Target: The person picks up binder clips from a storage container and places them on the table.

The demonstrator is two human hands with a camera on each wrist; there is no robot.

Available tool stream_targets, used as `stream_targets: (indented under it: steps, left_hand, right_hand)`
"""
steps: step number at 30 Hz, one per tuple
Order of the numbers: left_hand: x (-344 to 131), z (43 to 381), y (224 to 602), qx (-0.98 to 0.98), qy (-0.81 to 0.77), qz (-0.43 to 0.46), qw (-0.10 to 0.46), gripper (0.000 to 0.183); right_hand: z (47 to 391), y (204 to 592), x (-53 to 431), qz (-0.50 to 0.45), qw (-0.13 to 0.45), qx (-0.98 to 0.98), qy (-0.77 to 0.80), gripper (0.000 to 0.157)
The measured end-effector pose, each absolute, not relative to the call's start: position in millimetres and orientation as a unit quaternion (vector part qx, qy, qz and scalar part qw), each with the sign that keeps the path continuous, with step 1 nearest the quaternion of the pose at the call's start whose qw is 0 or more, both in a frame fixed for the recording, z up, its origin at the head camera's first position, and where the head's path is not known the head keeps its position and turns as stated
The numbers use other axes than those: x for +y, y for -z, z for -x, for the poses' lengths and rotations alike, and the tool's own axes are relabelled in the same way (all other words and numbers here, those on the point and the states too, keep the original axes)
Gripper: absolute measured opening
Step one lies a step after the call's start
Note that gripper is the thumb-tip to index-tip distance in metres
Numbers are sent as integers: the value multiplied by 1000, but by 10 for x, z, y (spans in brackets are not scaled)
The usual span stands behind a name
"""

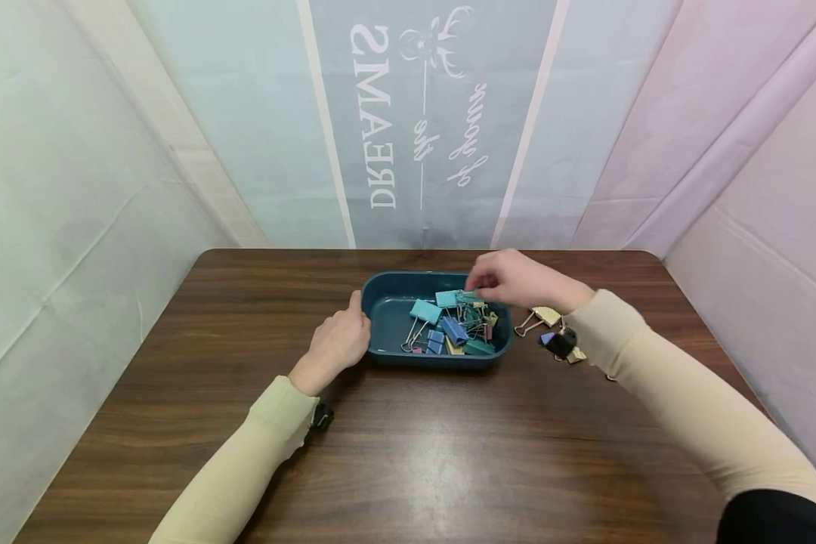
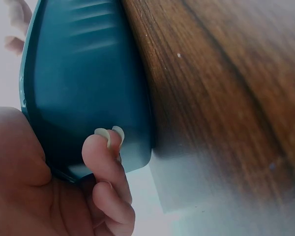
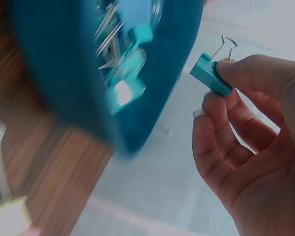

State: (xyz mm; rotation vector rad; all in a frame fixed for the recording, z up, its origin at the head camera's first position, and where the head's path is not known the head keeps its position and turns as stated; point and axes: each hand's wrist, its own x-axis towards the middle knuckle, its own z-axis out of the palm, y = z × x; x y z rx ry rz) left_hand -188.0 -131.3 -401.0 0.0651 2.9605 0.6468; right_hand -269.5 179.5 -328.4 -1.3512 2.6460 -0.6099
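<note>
A dark teal plastic tub (image 1: pixel 435 362) holds a heap of binder clips (image 1: pixel 454 330) in blue, teal, yellow and pink, mostly in its right half. My left hand (image 1: pixel 340 336) grips the tub's left end, and its curled fingers (image 2: pixel 101 155) lie against the outer wall in the left wrist view. Above the tub's back right corner, my right hand (image 1: pixel 513 279) pinches a small teal binder clip (image 3: pixel 211 76) between thumb and fingers. One wire handle of that clip points up from the fingertips in the right wrist view.
Several more binder clips (image 1: pixel 547 316), gold, black and blue, lie on the wooden table (image 1: pixel 421 453) right of the tub, partly hidden by the right forearm. A printed cloth (image 1: pixel 421 121) hangs behind the table's back edge, with pale cloth at both sides.
</note>
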Motion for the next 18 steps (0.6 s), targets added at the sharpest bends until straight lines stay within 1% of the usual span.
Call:
stream_targets:
  steps: [8, 13, 18]
  left_hand:
    - [-1305, 1880, 4020, 976, -211, -20, 55, 57]
    - [-1308, 1873, 4024, 975, -214, -19, 55, 56]
    - [-1313, 1867, 4035, 975, -217, -22, 52, 57]
  right_hand:
    - [2572, 3448, 2567, 377, 31, 908, 179, 14]
    - [2492, 3550, 2934, 330, 45, 928, 166, 12]
    - [2461, 3655, 3169, 287, 57, 942, 163, 12]
